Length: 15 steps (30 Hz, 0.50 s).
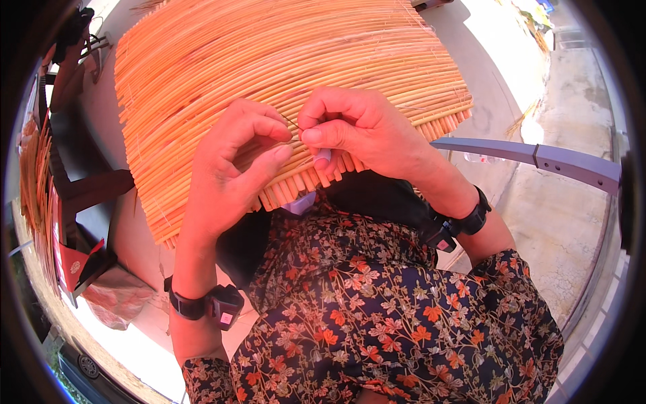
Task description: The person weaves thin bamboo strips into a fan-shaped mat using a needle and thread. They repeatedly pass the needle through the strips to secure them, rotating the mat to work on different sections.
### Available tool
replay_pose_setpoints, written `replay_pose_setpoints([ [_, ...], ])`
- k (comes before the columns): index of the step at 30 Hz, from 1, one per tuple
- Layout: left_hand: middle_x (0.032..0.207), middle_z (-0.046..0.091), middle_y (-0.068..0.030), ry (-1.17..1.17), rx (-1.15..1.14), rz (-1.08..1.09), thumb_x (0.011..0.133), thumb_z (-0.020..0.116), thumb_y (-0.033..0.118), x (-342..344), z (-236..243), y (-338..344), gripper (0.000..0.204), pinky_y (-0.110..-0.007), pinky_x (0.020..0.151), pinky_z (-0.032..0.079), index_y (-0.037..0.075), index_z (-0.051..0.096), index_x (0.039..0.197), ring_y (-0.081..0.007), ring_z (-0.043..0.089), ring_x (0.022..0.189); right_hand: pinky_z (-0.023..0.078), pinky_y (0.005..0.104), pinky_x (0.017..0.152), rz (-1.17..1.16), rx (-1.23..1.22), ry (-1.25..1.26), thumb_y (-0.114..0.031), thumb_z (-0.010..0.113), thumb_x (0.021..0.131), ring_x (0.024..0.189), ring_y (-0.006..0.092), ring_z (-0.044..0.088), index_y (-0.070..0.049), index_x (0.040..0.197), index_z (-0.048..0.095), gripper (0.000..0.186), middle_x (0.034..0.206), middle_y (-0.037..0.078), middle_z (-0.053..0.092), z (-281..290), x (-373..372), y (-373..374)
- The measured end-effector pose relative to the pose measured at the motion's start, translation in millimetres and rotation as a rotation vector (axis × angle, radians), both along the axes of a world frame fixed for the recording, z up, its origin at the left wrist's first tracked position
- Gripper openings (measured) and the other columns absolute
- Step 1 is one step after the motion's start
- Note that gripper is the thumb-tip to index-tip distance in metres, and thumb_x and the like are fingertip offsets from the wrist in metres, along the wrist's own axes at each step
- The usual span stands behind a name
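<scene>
A mat of slender orange-tan rods, bound with fine thread, lies across my front at a slant. My right hand rests over its near edge, thumb and forefinger pinched on a thin dark strand; another finger has a pale lilac covering. My left hand is beside it on the left, fingers loosely curled and thumb apart from them, with fingertips close to the strand. Whether they touch it is unclear. The rod ends along the near edge are partly hidden by both hands.
A grey-blue bar extends at the right. Dark furniture, dry stalks and a crumpled bag are at the left. My dark floral clothing fills the foreground; a pale floor shows around the mat.
</scene>
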<state>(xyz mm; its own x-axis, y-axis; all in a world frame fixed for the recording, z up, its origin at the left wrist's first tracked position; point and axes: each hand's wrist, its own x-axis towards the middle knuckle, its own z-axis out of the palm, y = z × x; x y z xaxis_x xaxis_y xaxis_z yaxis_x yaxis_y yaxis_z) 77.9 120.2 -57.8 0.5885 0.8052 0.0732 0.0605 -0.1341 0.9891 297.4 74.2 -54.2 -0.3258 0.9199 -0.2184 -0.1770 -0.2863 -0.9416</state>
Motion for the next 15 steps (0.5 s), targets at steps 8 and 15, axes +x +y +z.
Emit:
replay_pose_setpoints([
  [8, 0.094, 0.065, -0.0098, 0.192, 0.259, -0.082, 0.081, 0.076, -0.004, 5.2, -1.4, 6.2, 0.015, -0.031, 0.074, 0.05, -0.001, 0.065, 0.09, -0.0237, 0.064, 0.085, 0.055, 0.0245, 0.07, -0.053, 0.125, 0.103, -0.007, 0.061, 0.101, 0.076, 0.01, 0.066, 0.002, 0.102, 0.063, 0.008, 0.086, 0.003, 0.065, -10.6, 0.3, -2.7],
  [15, 0.093, 0.065, -0.0089, 0.277, 0.4, -0.169, 0.079, 0.075, -0.003, 6.9, 5.2, -0.6, 0.018, -0.037, 0.076, 0.051, 0.002, 0.065, 0.092, -0.0277, 0.064, 0.087, 0.056, 0.0253, 0.072, -0.083, 0.069, 0.151, -0.005, 0.061, 0.101, 0.077, 0.0111, 0.067, 0.003, 0.102, 0.064, 0.009, 0.086, 0.005, 0.067, -9.2, 0.1, 0.9],
])
